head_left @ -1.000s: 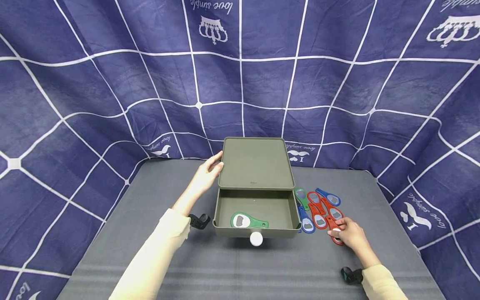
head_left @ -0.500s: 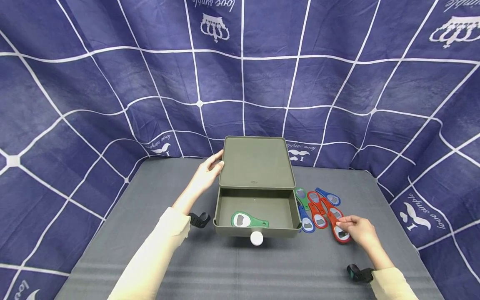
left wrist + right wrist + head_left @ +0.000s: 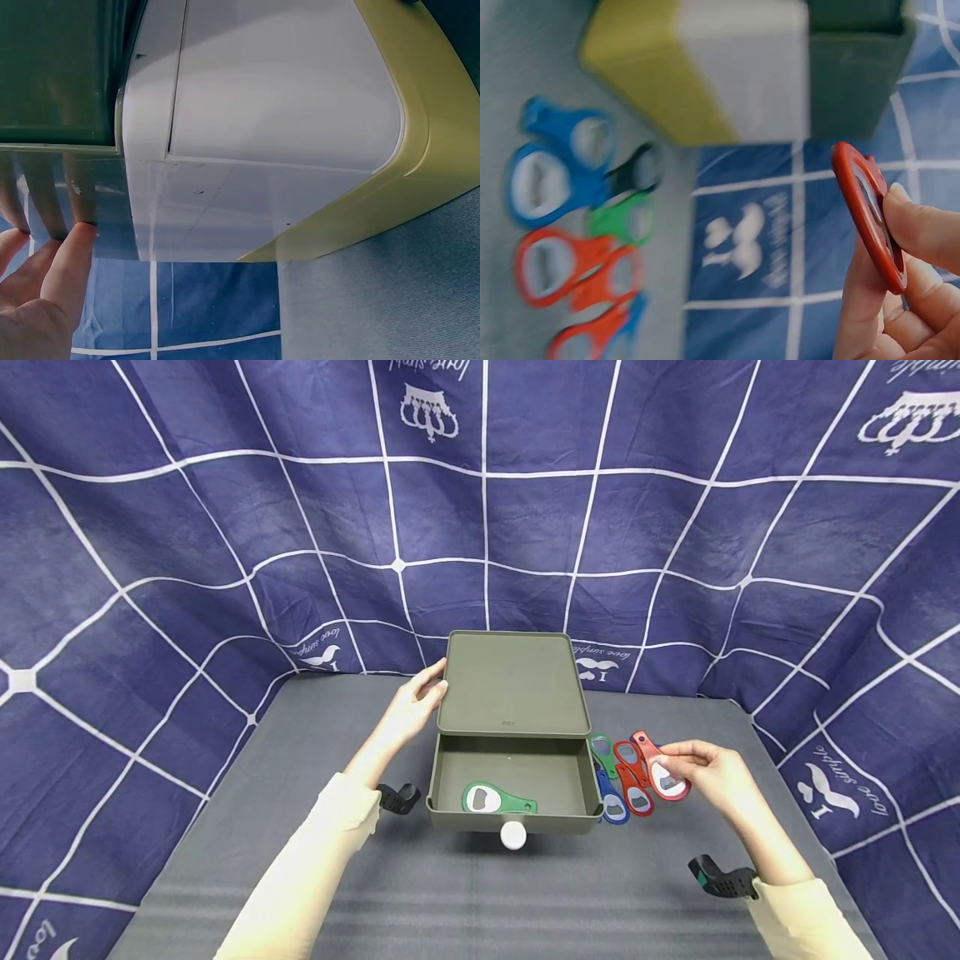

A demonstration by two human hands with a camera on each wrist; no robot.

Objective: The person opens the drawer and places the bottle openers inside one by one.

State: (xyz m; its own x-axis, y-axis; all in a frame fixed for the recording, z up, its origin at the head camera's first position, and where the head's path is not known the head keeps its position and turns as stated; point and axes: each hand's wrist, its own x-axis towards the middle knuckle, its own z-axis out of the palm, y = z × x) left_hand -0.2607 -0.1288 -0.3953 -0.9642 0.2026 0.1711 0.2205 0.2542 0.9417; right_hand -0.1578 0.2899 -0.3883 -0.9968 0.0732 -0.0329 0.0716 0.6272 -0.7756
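Observation:
My right hand (image 3: 712,768) pinches a red bottle opener (image 3: 870,217) between thumb and fingers, raised over the loose openers in the head view. My left hand (image 3: 408,710) lies against the left side of a small drawer box (image 3: 513,685) with an olive top, its fingertips touching the wall in the left wrist view. The box's drawer (image 3: 558,777) is pulled out, with a white knob (image 3: 513,836) on its front. Inside the drawer lies a green bottle opener (image 3: 517,805).
Right of the drawer, several loose bottle openers lie on the grey table (image 3: 480,902), among them a green opener (image 3: 602,747), a red opener (image 3: 639,802) and a blue opener (image 3: 617,811). A black opener (image 3: 637,171) shows in the right wrist view. A blue curtain (image 3: 525,527) stands behind.
My right hand first drew the red bottle opener away from the pile, then lifted it up and toward the back. The left hand and the drawer have stayed put.

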